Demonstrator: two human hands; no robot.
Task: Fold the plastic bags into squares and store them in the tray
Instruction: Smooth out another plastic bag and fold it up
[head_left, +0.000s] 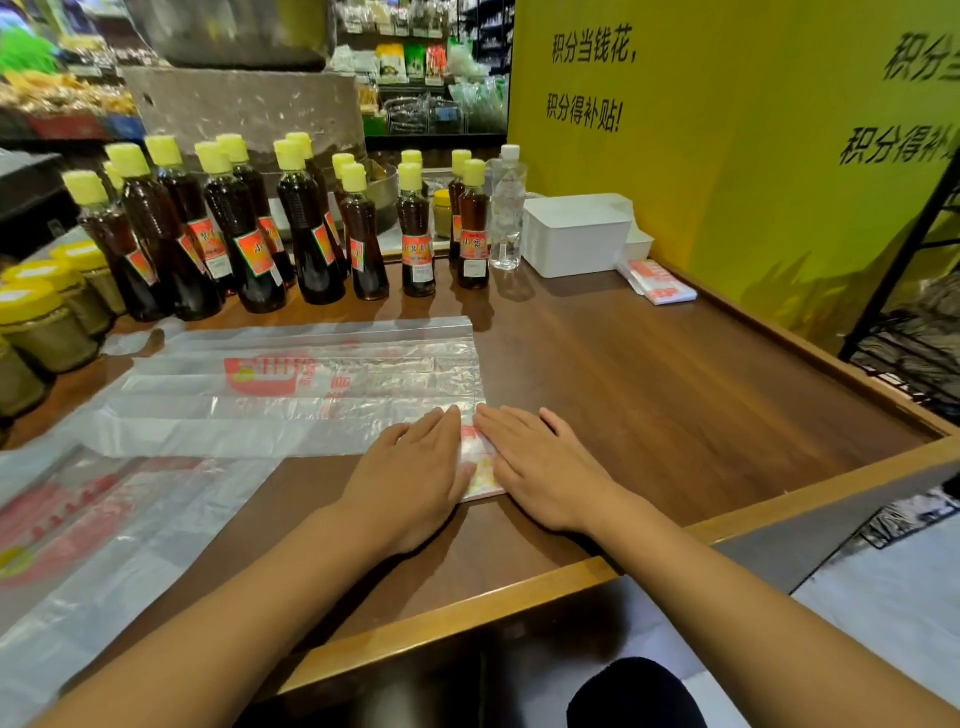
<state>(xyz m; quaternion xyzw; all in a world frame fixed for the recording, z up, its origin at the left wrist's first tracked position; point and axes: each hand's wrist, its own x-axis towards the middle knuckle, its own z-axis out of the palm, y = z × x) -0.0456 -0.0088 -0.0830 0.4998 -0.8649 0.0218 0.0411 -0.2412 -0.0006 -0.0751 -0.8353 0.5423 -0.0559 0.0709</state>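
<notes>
A small folded plastic bag (480, 465), white with red and yellow print, lies on the wooden table (675, 374) under both my palms. My left hand (410, 473) presses flat on its left side and my right hand (540, 462) presses flat on its right side, fingers stretched out. A clear plastic bag (291, 384) with red print lies spread out flat just beyond my hands. Another unfolded bag (88, 525) lies at the near left. The white tray (576, 234) stands at the back right. A stack of folded bags (657, 280) rests beside it.
Several dark sauce bottles with yellow caps (306, 228) line the back of the table. Yellow-lidded jars (47, 317) stand at the left. A clear water bottle (506, 208) stands next to the tray. A yellow wall (753, 130) closes the right side.
</notes>
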